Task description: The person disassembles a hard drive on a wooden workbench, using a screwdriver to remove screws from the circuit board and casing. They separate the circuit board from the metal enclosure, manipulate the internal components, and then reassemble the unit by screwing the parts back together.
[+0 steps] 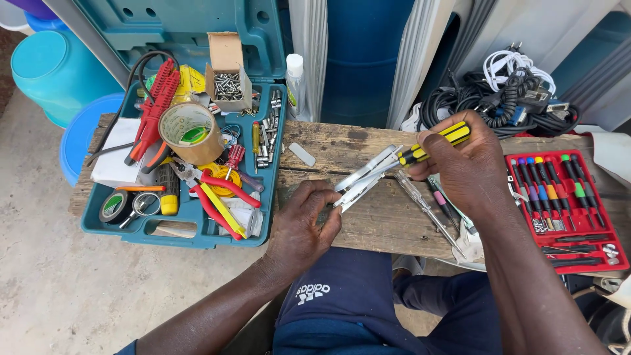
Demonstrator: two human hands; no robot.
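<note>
My right hand (463,164) grips a screwdriver with a yellow and black handle (437,142), its tip pointing left toward a thin silver metal piece (363,178). My left hand (303,220) pinches the lower end of that metal piece over the worn wooden bench (381,223). A second long screwdriver with a clear handle (424,205) lies on the bench just under my right hand.
An open teal toolbox (187,223) at the left holds brown tape, red pliers, a box of screws and bits. A red tray of small screwdrivers (565,204) sits at the right. Tangled black and white cables (513,92) lie behind. Blue tubs stand far left.
</note>
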